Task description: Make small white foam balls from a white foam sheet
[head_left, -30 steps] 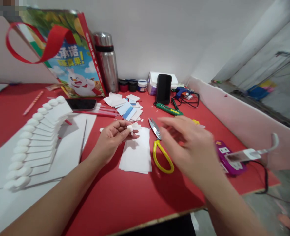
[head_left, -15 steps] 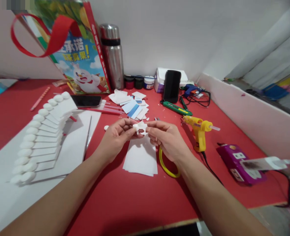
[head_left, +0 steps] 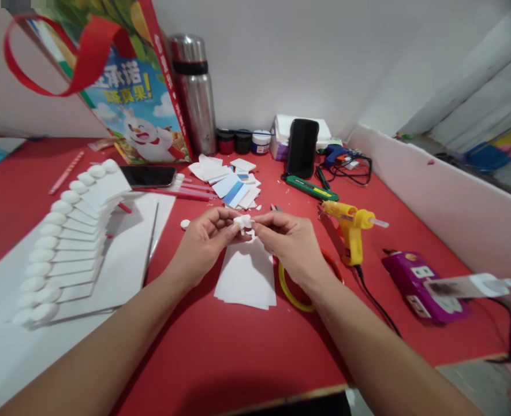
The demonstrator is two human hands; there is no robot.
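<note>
Both hands meet over the middle of the table, pinching a small, irregular white piece that looks soft and crumpled. My left hand grips its left side between thumb and fingers. On the other side, the thumb and index finger of my right hand close on its right edge. Below them lies a stack of white rectangular sheets. A small white disc rests left of my left hand. Yellow scissor-like or ring-shaped loops lie partly hidden under my right wrist.
A curved white stepped model edged with white discs stands left. On the right are a yellow glue gun, a green cutter and a purple box. White card scraps, a steel flask and a phone sit behind.
The white piece looks more bunched together, and the gap in its middle has narrowed. My right hand has come slightly closer to my left. The view has shifted a little.
</note>
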